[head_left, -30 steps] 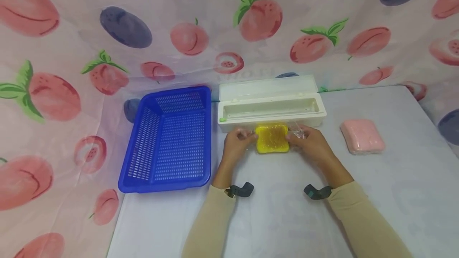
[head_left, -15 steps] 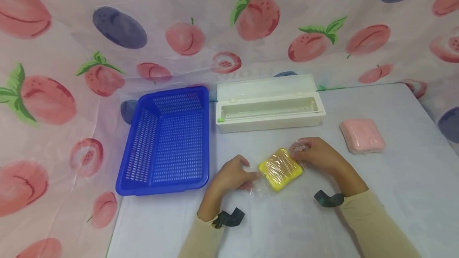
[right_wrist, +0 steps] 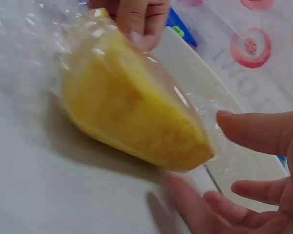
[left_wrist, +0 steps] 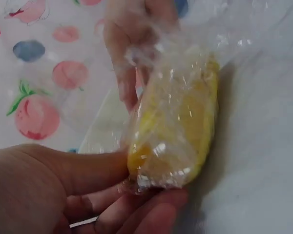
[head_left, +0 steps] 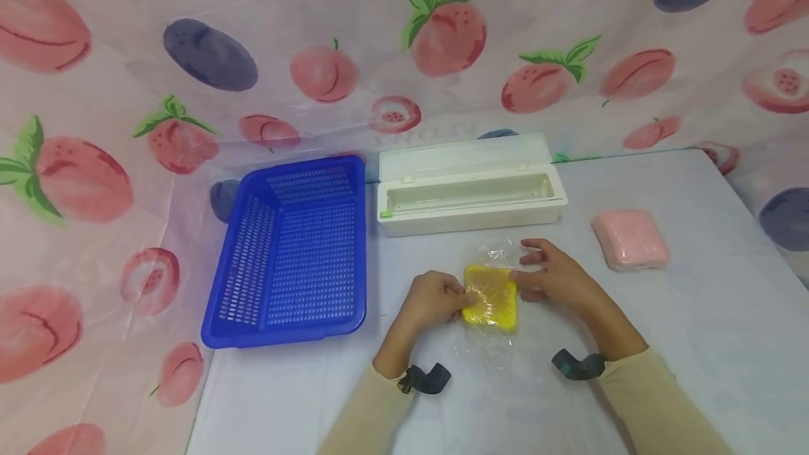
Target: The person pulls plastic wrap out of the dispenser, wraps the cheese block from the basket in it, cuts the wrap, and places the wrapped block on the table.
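A yellow, toast-shaped square block point(head_left: 493, 298) with a tan face is wrapped in clear cling film point(head_left: 489, 350). Loose film spreads above and below it in the head view. My left hand point(head_left: 431, 300) pinches the block's left edge, thumb on top and fingers beneath, as the left wrist view shows. The block point(left_wrist: 180, 117) looks tilted there, slightly above the table. On its right side, my right hand point(head_left: 562, 274) has thumb and fingers spread around the edge. In the right wrist view, a gap shows between the thumb and the block point(right_wrist: 122, 97); finger contact is unclear.
A long white box point(head_left: 474, 219) with its lid raised and a green tab at its left end stands behind the hands. At left is a blue perforated basket point(head_left: 362, 251). A pink film-wrapped square block point(head_left: 630, 239) lies at right on the white table point(head_left: 714, 314).
The block came away from the white box toward the person and turned. The right hand, which held the film's right end, has let go; the left now grips the block's edge.
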